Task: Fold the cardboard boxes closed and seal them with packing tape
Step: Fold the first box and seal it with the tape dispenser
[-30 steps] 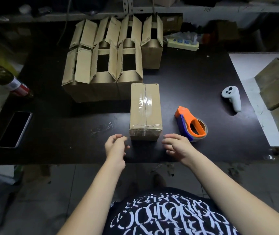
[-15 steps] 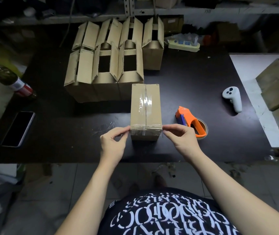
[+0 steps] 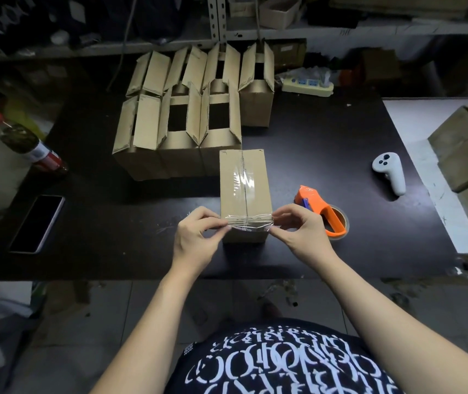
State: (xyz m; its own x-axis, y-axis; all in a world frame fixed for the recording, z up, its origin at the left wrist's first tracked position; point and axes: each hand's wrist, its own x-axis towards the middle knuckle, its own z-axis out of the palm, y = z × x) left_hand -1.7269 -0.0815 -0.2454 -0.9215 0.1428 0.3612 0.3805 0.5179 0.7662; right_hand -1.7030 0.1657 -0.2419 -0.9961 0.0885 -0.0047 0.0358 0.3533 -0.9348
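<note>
A closed cardboard box (image 3: pixel 244 191) stands on the black table (image 3: pixel 312 155), clear tape running along its top seam. Across its near top edge lies a strip of clear tape (image 3: pixel 248 221). My left hand (image 3: pixel 198 240) pinches the strip's left end at the box's near left corner. My right hand (image 3: pixel 301 231) pinches the right end at the near right corner. An orange tape dispenser (image 3: pixel 322 213) with its roll lies on the table just right of my right hand. Several open boxes (image 3: pixel 181 123) with raised flaps stand behind the closed one.
A white controller (image 3: pixel 389 172) lies to the right on the table. More cardboard boxes (image 3: pixel 465 155) sit on a white surface at the far right. A phone (image 3: pixel 38 223) and a bottle (image 3: pixel 28 143) lie at the left edge. A power strip (image 3: pixel 308 86) sits at the back.
Both hands moved forward from the table's near edge to the box's near corners and took hold of the ends of the tape strip. The box has stayed in place.
</note>
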